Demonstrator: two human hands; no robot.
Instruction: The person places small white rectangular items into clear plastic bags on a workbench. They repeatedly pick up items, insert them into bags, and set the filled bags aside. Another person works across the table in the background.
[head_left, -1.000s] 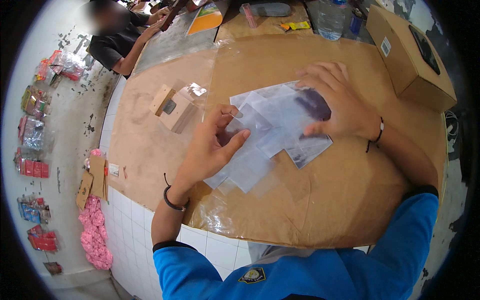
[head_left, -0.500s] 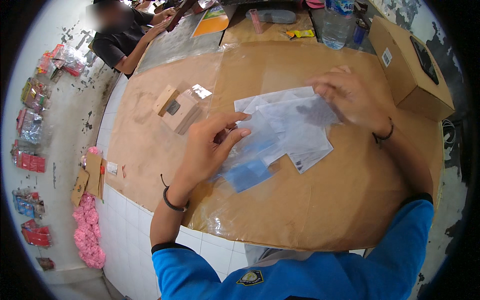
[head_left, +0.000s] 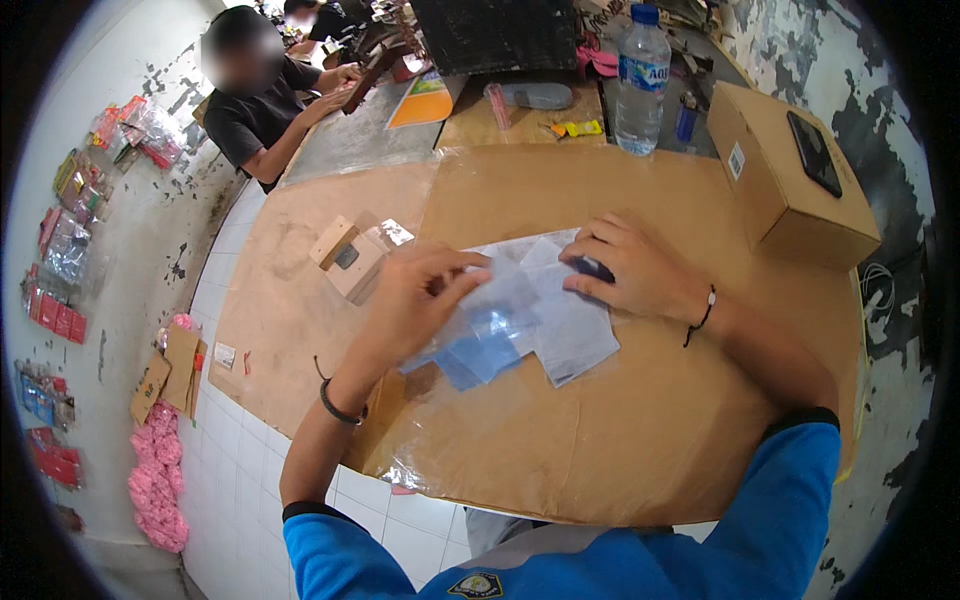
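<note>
My left hand (head_left: 415,300) pinches the edge of a clear plastic bag (head_left: 480,335) and lifts it off a loose pile of similar flat bags (head_left: 575,335) on the brown cardboard-covered table (head_left: 640,440). My right hand (head_left: 630,275) presses down on the pile's far side, fingers curled over a small dark object (head_left: 592,268) that is mostly hidden under them. Both wrists carry thin dark bands.
A small tan box with a clear wrapper (head_left: 350,258) lies left of my hands. A large cardboard box (head_left: 785,185) with a dark phone (head_left: 812,152) on top sits at the right. A water bottle (head_left: 640,85) stands at the back. Another person (head_left: 265,100) works at the far left.
My left hand has lifted a clear bag up from the pile. My right hand slid left and now rests on the pile's top edge. The view tilted slightly.
</note>
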